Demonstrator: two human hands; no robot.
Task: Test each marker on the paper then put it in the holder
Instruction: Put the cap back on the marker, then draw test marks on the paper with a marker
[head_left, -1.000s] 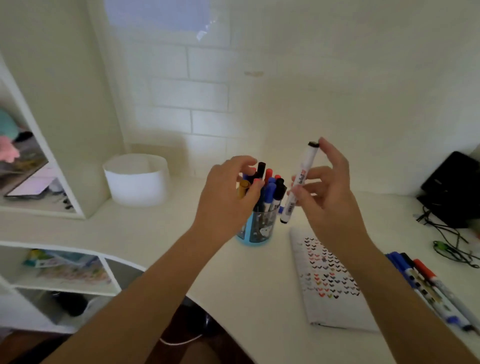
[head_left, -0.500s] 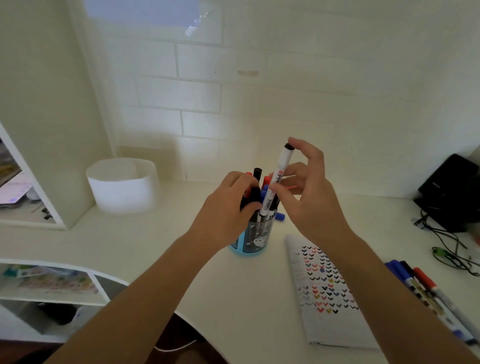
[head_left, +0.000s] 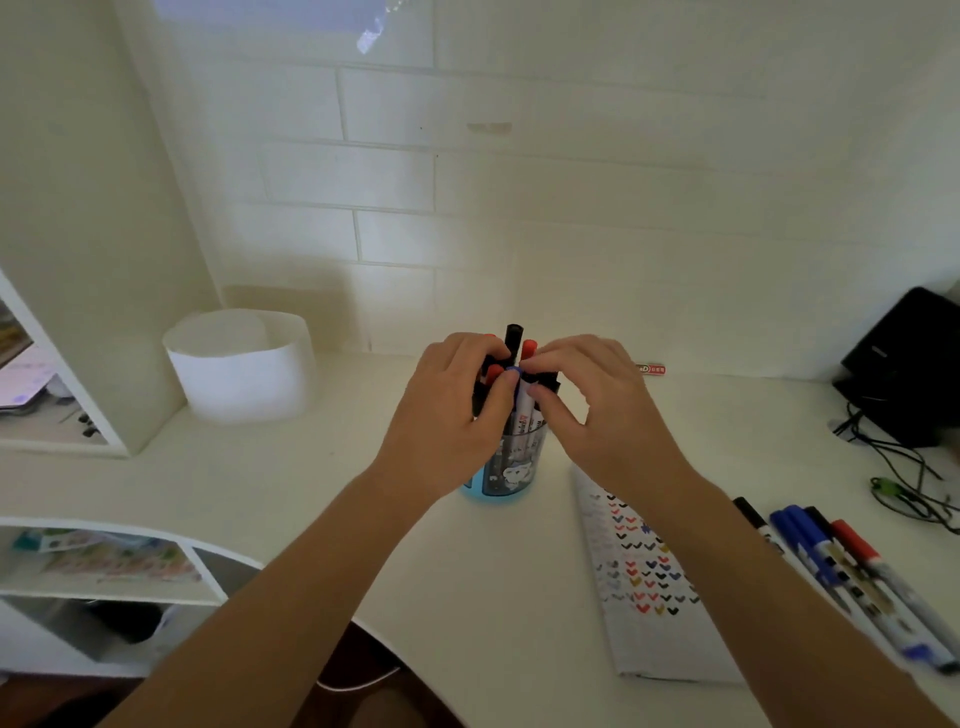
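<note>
A clear blue-based holder (head_left: 506, 475) stands mid-desk, packed with several red, black and blue capped markers (head_left: 513, 335). My left hand (head_left: 447, 415) is closed around the bunch of markers at the holder's top left. My right hand (head_left: 608, 415) curls over the top right, its fingertips on a black-capped white marker (head_left: 549, 382) that stands in the holder, mostly hidden by the fingers. The paper (head_left: 654, 613), a pad covered with small coloured tick marks, lies to the right of the holder. Several loose markers (head_left: 852, 571) lie beside it at the right edge.
A white round container (head_left: 239, 369) sits at the back left by a white shelf unit (head_left: 62, 415). A black device (head_left: 909, 364) with cables (head_left: 904, 483) is at the back right. A small red-labelled item (head_left: 650, 369) lies against the wall.
My right hand has lowered the black-capped marker from above the holder down into it. My left hand has stayed on the bunch of markers in the holder.
</note>
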